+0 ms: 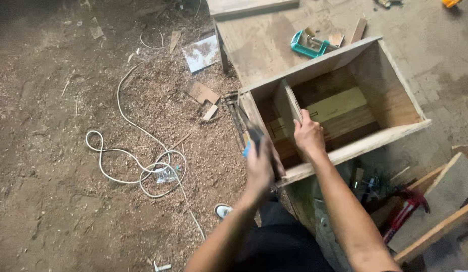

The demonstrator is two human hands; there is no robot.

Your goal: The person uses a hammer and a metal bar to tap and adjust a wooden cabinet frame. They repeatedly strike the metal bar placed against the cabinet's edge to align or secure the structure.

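Sawdust-strewn floor point(57, 166) fills the left of the view; a plywood bench top point(259, 45) sits far centre. On it rests an open plywood box point(390, 95), its inside split by an upright divider panel point(286, 103). My right hand point(308, 135) grasps the divider's top edge, fingers curled over it; its lower part is hidden behind that hand and the near wall. My left hand point(259, 168) is clenched around a dark tool point(253, 135) with a blue part, just beside the box's near left corner; motion blur leaves its kind unreadable. White cable point(138, 166) loops over the floor at left. Red clamp point(408, 206) lies near right, partly under boards. Teal clamp point(308, 46) lies beyond the box.
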